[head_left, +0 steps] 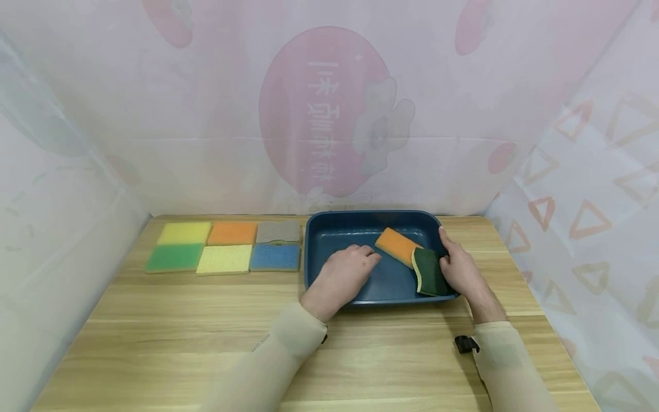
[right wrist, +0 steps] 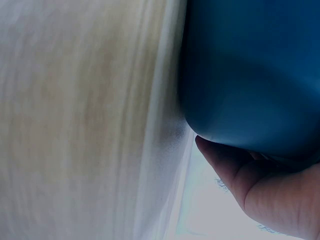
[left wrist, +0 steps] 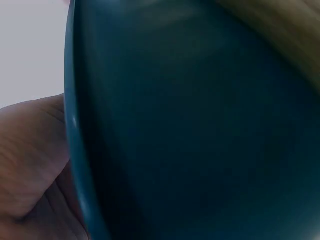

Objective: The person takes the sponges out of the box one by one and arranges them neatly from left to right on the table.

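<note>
In the head view my left hand is over the dark blue tray, its fingers bent loosely; nothing shows in them, though their undersides are hidden. The left wrist view has the tray wall in front of part of that hand. My right hand grips the tray's right end, fingers along the outer wall, thumb at the inner side beside a dark green scouring sponge. The green sponge leans at the right end, overlapping an orange sponge. Outside the wall, right-hand fingers touch the tray in the right wrist view.
Left of the tray, several sponges lie in two rows: yellow, orange and grey behind; green, pale yellow and blue in front. Printed curtains surround the wooden table at back and sides.
</note>
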Demonstrator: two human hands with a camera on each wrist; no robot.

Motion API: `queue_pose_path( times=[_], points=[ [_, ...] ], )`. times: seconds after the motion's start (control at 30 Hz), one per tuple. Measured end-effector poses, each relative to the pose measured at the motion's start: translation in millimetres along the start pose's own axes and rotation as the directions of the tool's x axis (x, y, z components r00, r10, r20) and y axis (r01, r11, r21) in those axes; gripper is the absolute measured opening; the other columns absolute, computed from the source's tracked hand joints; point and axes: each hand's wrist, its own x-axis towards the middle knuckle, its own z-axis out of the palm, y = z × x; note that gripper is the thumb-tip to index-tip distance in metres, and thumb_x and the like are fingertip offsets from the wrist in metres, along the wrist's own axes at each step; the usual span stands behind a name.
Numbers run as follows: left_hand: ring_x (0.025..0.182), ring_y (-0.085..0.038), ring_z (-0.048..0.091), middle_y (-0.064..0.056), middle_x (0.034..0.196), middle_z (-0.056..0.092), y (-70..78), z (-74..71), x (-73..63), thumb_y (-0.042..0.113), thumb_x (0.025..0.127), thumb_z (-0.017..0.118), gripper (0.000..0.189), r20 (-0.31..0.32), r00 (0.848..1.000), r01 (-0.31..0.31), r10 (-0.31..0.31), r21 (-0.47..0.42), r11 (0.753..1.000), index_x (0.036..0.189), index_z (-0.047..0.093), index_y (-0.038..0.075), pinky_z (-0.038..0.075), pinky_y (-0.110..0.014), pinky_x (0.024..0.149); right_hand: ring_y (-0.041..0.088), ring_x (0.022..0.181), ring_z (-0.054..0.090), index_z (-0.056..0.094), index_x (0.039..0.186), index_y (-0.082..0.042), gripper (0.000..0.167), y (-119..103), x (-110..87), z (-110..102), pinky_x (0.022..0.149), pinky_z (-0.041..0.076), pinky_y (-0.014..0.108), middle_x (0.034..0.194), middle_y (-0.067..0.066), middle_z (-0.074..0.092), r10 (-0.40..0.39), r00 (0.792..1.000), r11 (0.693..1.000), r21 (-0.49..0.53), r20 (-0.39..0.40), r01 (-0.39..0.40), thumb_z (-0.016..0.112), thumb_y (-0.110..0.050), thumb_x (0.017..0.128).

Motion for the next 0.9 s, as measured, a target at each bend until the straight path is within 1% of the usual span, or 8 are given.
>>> queue_pose_path(
  times=[0.2,0.3,0.43,0.53,0.63,0.73,0.8,0.9],
  points=[
    [0.122,-0.017,0.082,0.004,0.147,0.081,18.1,7.1,13.0,0.020,0.120,0.071,0.030,-0.008,1.000,-0.021,0.021,0.008,1.000,0.147,0.081,0.026,0.073,-0.032,0.093,0.025,0.070,0.044,0.017,0.187,-0.003,0.082,1,1.0,0,0.071,0.043,0.039,0.180,0.045,0.036,-0.005,1.000,1.000,0.004,0.001,0.005,0.050,0.003,0.112],
    [0.126,-0.017,0.081,0.006,0.151,0.079,26.8,10.2,18.8,0.019,0.121,0.067,0.032,-0.010,0.999,-0.045,0.045,0.017,0.999,0.150,0.079,0.027,0.073,-0.032,0.093,0.025,0.069,0.044,0.016,0.187,-0.003,0.082,1,0.7,0,0.071,0.043,0.039,0.180,0.045,0.036,-0.002,1.000,1.000,0.005,0.006,0.002,0.050,0.003,0.112],
    [0.138,-0.015,0.077,0.007,0.157,0.076,36.3,12.2,26.7,0.015,0.122,0.065,0.038,-0.019,0.995,-0.097,0.097,0.043,0.994,0.156,0.075,0.028,0.072,-0.032,0.103,0.024,0.068,0.044,0.016,0.187,-0.003,0.081,1,0.1,-1,0.070,0.042,0.039,0.181,0.045,0.035,-0.003,1.000,1.000,0.012,0.008,0.003,0.049,0.003,0.113],
    [0.144,-0.014,0.074,0.007,0.159,0.075,42.5,13.5,33.7,0.014,0.121,0.065,0.039,-0.020,0.991,-0.132,0.133,0.066,0.989,0.156,0.075,0.028,0.069,-0.031,0.111,0.024,0.066,0.044,0.017,0.187,-0.003,0.081,1,0.4,0,0.069,0.043,0.038,0.180,0.045,0.036,-0.005,1.000,1.000,0.010,0.001,0.005,0.049,0.004,0.113],
    [0.150,-0.013,0.072,0.007,0.164,0.072,49.1,16.0,40.8,0.017,0.122,0.066,0.040,0.015,0.988,-0.157,0.156,0.077,0.985,0.159,0.074,0.030,0.066,-0.030,0.116,0.023,0.064,0.045,0.018,0.187,-0.003,0.081,2,1.0,0,0.068,0.043,0.038,0.179,0.046,0.038,-0.003,1.000,1.000,0.007,-0.001,0.003,0.049,0.004,0.112],
    [0.157,-0.012,0.067,0.008,0.173,0.066,55.6,19.5,47.7,0.020,0.122,0.066,0.044,0.073,0.983,-0.172,0.166,0.086,0.981,0.163,0.071,0.034,0.063,-0.028,0.122,0.022,0.062,0.044,0.018,0.187,-0.003,0.080,1,1.2,1,0.067,0.044,0.037,0.180,0.046,0.037,0.002,1.000,1.000,0.012,0.004,-0.002,0.049,0.003,0.113],
    [0.162,-0.012,0.062,0.009,0.178,0.061,59.2,21.5,52.0,0.021,0.122,0.064,0.046,0.110,0.979,-0.182,0.172,0.091,0.979,0.166,0.067,0.035,0.059,-0.027,0.127,0.022,0.061,0.044,0.017,0.187,-0.004,0.080,1,1.2,1,0.066,0.044,0.038,0.180,0.046,0.036,0.003,1.000,1.000,0.016,0.008,-0.004,0.048,0.003,0.113],
    [0.168,-0.011,0.056,0.012,0.182,0.056,62.5,23.3,57.4,0.021,0.123,0.062,0.049,0.144,0.972,-0.202,0.187,0.103,0.974,0.170,0.063,0.038,0.054,-0.028,0.133,0.022,0.062,0.044,0.017,0.187,-0.003,0.080,0,1.2,0,0.067,0.043,0.038,0.180,0.046,0.036,0.001,1.000,1.000,0.013,0.010,-0.001,0.049,0.003,0.114]
  ],
)
